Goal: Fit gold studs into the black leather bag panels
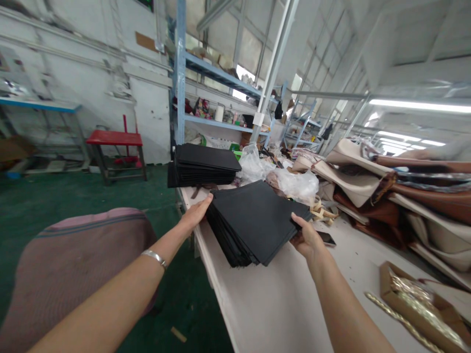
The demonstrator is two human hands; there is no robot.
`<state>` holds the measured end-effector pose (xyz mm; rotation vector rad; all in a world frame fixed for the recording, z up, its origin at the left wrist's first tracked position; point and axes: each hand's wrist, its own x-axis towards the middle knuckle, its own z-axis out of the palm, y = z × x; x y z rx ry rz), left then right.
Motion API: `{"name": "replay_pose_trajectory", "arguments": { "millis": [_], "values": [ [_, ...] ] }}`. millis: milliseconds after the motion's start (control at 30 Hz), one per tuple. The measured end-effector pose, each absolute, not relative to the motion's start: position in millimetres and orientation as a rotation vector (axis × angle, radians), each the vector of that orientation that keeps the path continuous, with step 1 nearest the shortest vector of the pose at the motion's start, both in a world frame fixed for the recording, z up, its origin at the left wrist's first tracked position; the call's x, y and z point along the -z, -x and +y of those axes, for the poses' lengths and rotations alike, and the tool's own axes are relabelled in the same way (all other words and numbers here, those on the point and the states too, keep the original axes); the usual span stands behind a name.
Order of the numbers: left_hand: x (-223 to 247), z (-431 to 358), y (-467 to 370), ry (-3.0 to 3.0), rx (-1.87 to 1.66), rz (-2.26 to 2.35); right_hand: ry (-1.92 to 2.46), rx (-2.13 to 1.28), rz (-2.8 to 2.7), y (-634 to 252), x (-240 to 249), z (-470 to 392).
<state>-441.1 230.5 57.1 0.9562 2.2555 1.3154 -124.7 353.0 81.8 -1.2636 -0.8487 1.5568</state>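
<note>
A thick stack of flat black panels [257, 215] sits at an angle over the white table, its layers slightly fanned at the near edge. My left hand [198, 212] grips its left side, thumb at the upper corner and the other fingers mostly hidden. On the right side, my right hand [306, 236] has its thumb on top and its fingers curled beneath the edge. Whether the stack rests fully on the table I cannot tell. Just beyond lies a second pile of black panels [206, 164] at the table's far left corner.
Clear plastic bags [294, 184] and scraps lie behind the stack. A phone [326, 239] is near my right hand. Brown and cream bags [368, 186] are heaped at right, near a cardboard box [390, 289] of gold chain. A covered chair [84, 260] stands left of the table [272, 304].
</note>
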Motion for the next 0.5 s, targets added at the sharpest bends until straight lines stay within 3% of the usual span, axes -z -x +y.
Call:
{"name": "replay_pose_trajectory", "arguments": {
  "millis": [500],
  "values": [
    [-63, 226, 434, -0.998, -1.292, 2.272, 1.298, -1.459, -0.955, 139, -93, 334]
  ]
}}
